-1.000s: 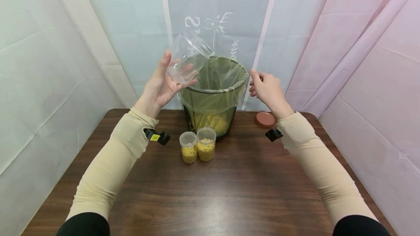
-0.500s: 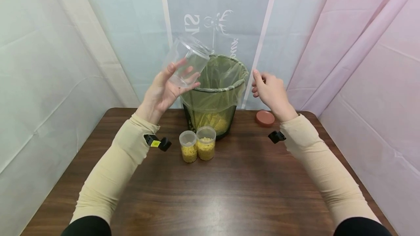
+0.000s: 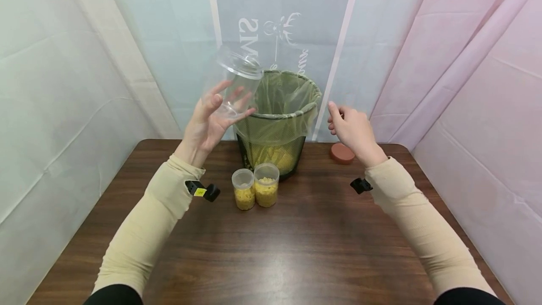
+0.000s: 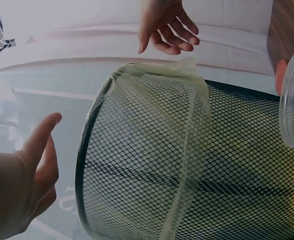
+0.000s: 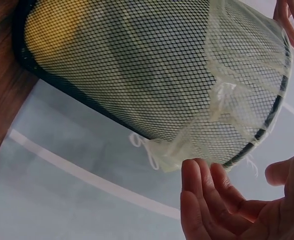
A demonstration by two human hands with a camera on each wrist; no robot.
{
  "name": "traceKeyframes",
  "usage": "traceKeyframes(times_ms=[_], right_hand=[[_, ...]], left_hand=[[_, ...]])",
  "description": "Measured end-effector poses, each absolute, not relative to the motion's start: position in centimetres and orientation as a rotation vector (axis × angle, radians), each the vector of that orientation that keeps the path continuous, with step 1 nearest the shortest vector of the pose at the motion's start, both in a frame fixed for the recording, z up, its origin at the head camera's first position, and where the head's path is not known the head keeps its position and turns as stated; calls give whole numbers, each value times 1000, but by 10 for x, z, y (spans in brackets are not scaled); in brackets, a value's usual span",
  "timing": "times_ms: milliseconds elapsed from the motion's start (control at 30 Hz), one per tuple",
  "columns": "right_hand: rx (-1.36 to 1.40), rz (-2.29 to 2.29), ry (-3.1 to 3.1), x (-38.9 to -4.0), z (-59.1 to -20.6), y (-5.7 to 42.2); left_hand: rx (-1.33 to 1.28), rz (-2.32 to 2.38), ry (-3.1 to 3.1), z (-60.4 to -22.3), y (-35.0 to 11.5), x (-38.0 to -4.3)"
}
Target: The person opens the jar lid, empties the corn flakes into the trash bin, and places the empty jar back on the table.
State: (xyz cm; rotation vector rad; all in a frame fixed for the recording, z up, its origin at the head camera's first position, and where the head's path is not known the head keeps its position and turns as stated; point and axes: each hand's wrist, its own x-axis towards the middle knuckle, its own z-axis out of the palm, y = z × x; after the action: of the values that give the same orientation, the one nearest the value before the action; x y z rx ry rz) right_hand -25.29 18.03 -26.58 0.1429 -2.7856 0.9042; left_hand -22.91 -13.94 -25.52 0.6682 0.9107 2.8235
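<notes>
A half-curled left hand (image 3: 206,124) grips a clear jar (image 3: 238,76) near the lined bin (image 3: 279,131), the jar's long axis nearer upright than a second ago, mouth up and slightly rightward; the right hand (image 3: 354,128), loosely curled, holds nothing.

A small yellow label (image 3: 200,192) marks the left arm's black wrist unit (image 3: 192,186); it seems to carry dark print, too tiny to read. Just right of the label sits a rounded black knob (image 3: 212,193). Below and left of it runs a cream sleeve (image 3: 144,229), finely creased, its loose cuff (image 3: 183,166) above the label. Well below the label, black cloth (image 3: 115,295) rings that sleeve. Well to the label's right come a matching right sleeve (image 3: 417,225), black cloth band (image 3: 470,296) and angular black block (image 3: 361,185).
</notes>
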Motion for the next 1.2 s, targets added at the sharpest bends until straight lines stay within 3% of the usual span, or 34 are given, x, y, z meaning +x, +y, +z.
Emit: traceKeyframes(times_ms=[1200], right_hand=[[514, 753, -2936, -259, -335, 217]], left_hand=[[846, 2845, 956, -299, -154, -227]])
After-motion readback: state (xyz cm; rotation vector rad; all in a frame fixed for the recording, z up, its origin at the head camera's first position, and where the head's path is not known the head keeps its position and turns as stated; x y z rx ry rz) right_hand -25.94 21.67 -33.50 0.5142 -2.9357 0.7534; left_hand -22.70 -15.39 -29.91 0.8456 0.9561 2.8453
